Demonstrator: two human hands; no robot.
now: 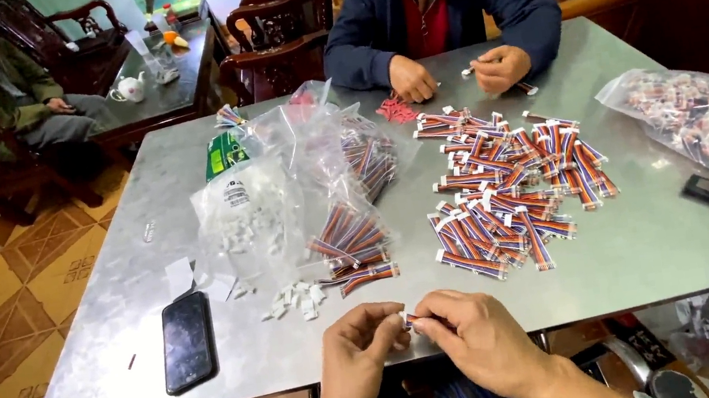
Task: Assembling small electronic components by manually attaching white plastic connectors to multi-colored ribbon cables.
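A: Both our hands meet at the near table (646, 255) edge. Our left hand (356, 350) has its fingertips pinched together on a small white plug, and our right hand (477, 340) is clamped on the end of a short striped cable (410, 320), which sits right between the two.

B: So we hold the cable close behind its tip to keep the wires stiff, line the plug up square, and push straight rather than twisting (that is our judgement of it).

A: Just ahead of our left hand lie loose white plugs (295, 301), and beyond them a clear bag of plugs (246, 225) with a small white label near its top.

B: Further off from that hand, behind the bag, a green packet (225, 151) shows. Left of it lies a black phone (186, 341).

A: Ahead of our right hand is the spread of cables (509, 186); far to its right a clear bag of cables (701, 119).

B: Across from us, another person's hands (456, 72) work too.
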